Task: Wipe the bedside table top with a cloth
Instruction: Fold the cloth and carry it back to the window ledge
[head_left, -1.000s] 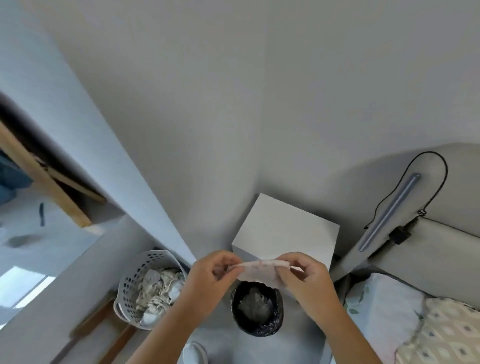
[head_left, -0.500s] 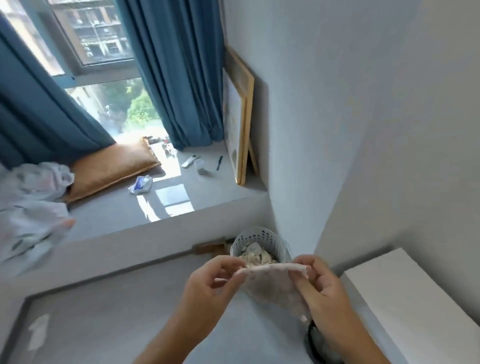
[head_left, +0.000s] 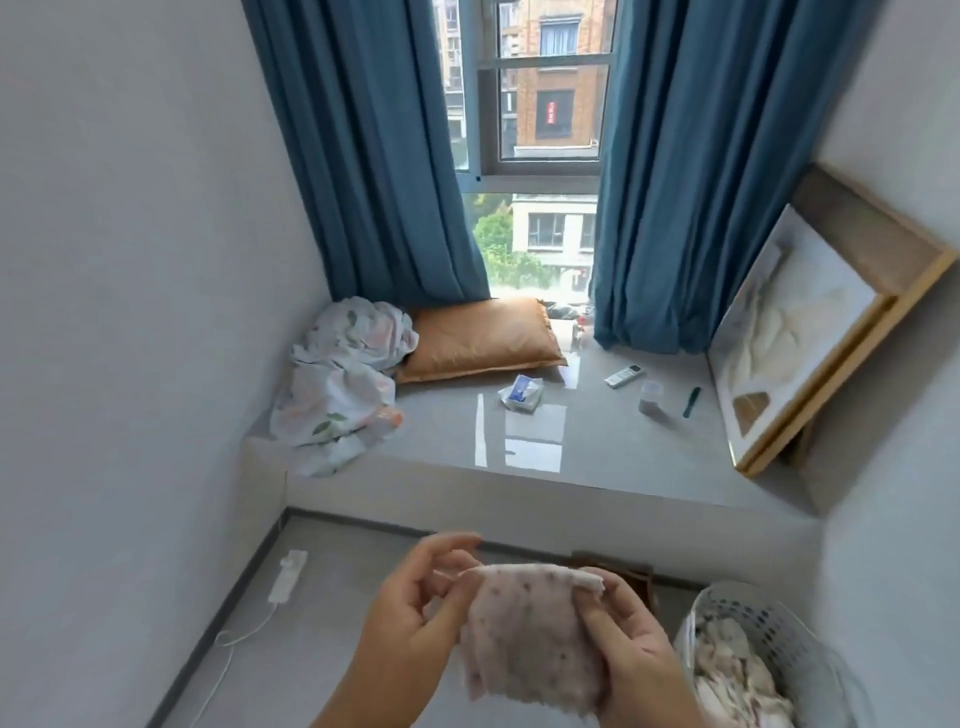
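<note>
A small pale pink cloth (head_left: 524, 634) with dark dots hangs in front of me, low in the head view. My left hand (head_left: 410, 618) pinches its upper left edge between thumb and fingers. My right hand (head_left: 631, 649) grips its upper right corner and right side. The cloth is spread flat between both hands. The bedside table is out of view.
A white laundry basket (head_left: 779, 629) with crumpled fabric stands at lower right. Ahead is a grey window ledge (head_left: 597, 457) with a floral sheet (head_left: 343, 384), an orange pillow (head_left: 483, 338), a tissue pack, a remote and a cup. A framed picture (head_left: 800, 332) leans at right. A power strip (head_left: 288, 574) lies on the floor.
My view has swung left, from the white bedside table and bin to the window ledge. Both hands keep hold of the cloth, which now hangs more open.
</note>
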